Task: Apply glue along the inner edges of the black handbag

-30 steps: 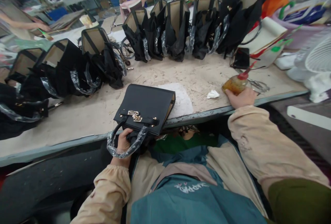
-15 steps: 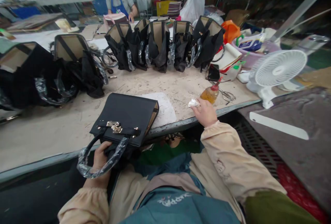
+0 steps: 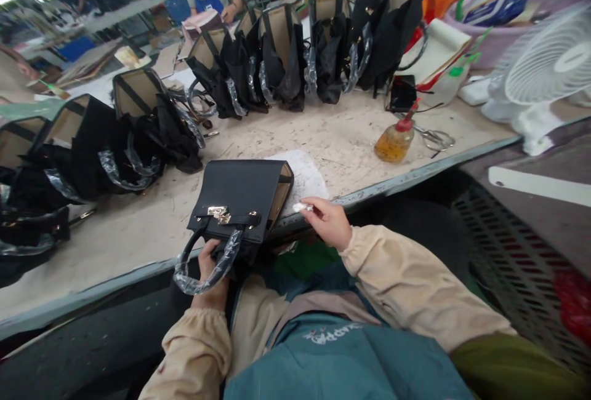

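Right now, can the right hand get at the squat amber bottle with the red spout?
Probably yes: nothing visible stands between the right hand and the bottle, though that hand pinches a small crumpled white wad, which may hamper its grip.

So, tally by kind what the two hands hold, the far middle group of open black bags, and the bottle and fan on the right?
Black handbag in the left hand: 1
White wad in the right hand: 1
Open black bags, far middle group: 5
Red-topped bottle: 1
White fan: 1
Total: 9
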### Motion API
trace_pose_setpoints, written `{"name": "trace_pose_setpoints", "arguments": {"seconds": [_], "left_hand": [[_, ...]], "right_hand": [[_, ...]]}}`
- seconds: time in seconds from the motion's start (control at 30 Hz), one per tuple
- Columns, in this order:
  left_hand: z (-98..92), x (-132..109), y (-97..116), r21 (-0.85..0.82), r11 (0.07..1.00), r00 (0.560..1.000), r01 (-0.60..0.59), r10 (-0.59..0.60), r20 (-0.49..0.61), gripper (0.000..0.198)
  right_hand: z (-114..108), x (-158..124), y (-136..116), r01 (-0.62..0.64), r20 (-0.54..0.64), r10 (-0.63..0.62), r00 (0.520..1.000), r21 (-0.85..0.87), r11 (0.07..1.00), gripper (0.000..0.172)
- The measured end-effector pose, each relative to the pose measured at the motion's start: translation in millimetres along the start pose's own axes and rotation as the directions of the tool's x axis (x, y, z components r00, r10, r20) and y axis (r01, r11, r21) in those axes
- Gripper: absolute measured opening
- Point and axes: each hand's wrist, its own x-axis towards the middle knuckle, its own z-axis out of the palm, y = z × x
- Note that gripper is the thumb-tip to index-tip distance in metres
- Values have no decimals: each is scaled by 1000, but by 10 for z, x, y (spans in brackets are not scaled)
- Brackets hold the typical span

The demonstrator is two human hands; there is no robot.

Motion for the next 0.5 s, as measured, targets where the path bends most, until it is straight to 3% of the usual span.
{"name": "trace_pose_setpoints", "arguments": {"seconds": [0.17,0.37,0.5], "left_hand": [[11,26,21,38,999,996,-26,23,92,8],[-26,-16,-23,71,995,993,-69,62,102,5],[-30,14,-92,82,990,986,-112,101,130,5]], "right_hand": [[299,24,86,-117,-11,119,993,108,987,25],[385,108,77,-32,12,32,999,27,999,23],[433,53,28,-40,36,38,999,46,998,22]]}}
